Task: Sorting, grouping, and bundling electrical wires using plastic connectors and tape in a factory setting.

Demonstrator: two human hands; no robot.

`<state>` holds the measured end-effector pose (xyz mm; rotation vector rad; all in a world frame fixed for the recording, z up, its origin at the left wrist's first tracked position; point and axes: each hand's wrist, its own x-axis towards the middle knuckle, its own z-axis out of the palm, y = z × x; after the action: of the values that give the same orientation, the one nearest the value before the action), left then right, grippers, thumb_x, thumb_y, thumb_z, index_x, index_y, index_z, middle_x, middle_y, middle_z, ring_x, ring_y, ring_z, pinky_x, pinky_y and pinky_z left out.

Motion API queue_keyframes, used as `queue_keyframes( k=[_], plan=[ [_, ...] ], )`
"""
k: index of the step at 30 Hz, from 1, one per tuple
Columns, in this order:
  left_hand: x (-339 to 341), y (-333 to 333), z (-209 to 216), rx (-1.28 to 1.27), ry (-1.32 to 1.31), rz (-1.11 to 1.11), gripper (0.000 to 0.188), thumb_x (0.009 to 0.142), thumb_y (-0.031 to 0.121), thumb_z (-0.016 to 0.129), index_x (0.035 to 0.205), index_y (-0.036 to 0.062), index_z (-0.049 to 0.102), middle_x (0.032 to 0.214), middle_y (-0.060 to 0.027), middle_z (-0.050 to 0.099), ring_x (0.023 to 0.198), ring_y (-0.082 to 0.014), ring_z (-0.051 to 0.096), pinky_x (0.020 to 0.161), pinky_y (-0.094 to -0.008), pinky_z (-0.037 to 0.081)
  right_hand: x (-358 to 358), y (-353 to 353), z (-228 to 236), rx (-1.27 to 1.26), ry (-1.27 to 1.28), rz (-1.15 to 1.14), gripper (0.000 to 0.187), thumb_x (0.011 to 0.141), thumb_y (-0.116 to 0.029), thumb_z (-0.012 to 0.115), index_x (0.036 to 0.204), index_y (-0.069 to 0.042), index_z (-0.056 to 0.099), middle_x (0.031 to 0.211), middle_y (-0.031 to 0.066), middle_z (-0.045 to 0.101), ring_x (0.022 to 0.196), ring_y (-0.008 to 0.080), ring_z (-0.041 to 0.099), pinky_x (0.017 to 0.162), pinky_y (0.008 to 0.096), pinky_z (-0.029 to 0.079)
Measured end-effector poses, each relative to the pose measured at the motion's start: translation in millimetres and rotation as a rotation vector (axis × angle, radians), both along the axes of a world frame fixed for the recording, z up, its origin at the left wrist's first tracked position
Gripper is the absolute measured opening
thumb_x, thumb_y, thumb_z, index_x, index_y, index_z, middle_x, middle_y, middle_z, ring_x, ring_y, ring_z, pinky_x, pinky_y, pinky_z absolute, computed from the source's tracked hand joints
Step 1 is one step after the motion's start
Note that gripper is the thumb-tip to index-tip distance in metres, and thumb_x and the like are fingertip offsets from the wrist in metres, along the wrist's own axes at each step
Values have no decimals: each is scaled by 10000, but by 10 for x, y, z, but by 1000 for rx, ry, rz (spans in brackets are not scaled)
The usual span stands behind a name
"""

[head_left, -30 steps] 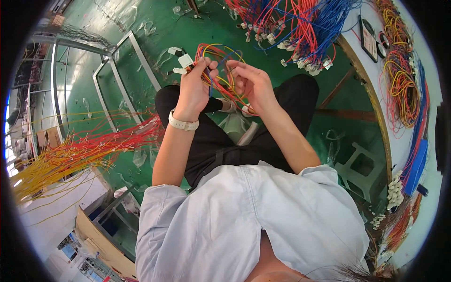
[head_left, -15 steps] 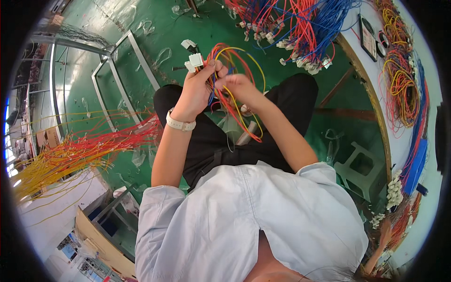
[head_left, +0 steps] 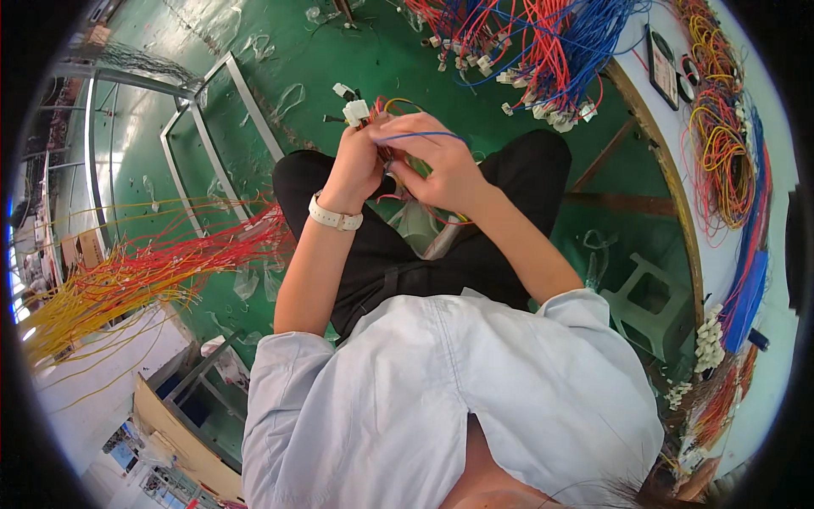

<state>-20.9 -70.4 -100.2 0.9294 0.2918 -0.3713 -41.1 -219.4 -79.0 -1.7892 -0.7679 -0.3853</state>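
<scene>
Above my lap, my left hand [head_left: 359, 163] is closed around a wire harness, with a white strap at that wrist. White connectors [head_left: 356, 112] stick out past its thumb, beside a short black lead. My right hand [head_left: 443, 170] meets the left one, its fingers curled in on the same wires. Across the back of its fingers runs a blue wire [head_left: 424, 134]. Red and yellow wires of the bundle show above and below the right hand. The fingertips of both hands are partly hidden where they meet.
Many red and blue wires with white connectors [head_left: 555, 114] hang off the table at the upper right. Coiled wires [head_left: 721, 153] lie along that table. Red and yellow wires [head_left: 161, 271] spread at the left, near a metal frame [head_left: 225, 157]. A plastic stool [head_left: 653, 301] stands under the table.
My right hand has moved up and over the bundle, against my left hand. The looped red and yellow wires are now mostly covered, and a blue wire crosses the right fingers.
</scene>
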Motion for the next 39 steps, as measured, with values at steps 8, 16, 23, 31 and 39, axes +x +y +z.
queue_keyframes(
  k=[8,16,23,31,39],
  plan=[
    [-78,-173,-274,-80,75,78,130,942,64,473,949,3,587,860,-47,613,774,-153,584,683,-294,479,236,-18,-396,507,710,-172,54,819,-38,647,813,14,633,710,42,637,645,86,614,574,233,482],
    [-130,-414,-353,-2,140,276,122,950,81,428,904,31,530,788,-52,575,674,-158,578,574,-294,473,62,-46,-530,-165,371,-469,138,761,-145,688,843,-34,685,1057,119,563,1059,282,511,900,362,432],
    [-122,-233,-413,-97,449,67,210,960,105,353,898,11,530,941,-157,622,770,-262,615,784,-422,516,153,-424,-486,206,920,124,222,839,-190,650,792,27,646,976,58,528,937,133,515,834,279,412],
    [266,127,-1408,-484,527,277,170,927,77,335,857,17,478,1033,-153,623,750,-241,634,885,-543,480,-752,195,-355,-75,149,161,200,646,-11,620,547,-48,452,572,80,468,564,253,463,559,363,413],
    [269,-143,-351,-247,196,117,182,892,73,511,1051,9,573,957,-58,620,865,-159,601,770,-343,522,-575,-628,361,-92,301,-110,793,754,-297,746,1333,26,311,1315,278,388,1226,398,386,1018,427,338]
  ],
)
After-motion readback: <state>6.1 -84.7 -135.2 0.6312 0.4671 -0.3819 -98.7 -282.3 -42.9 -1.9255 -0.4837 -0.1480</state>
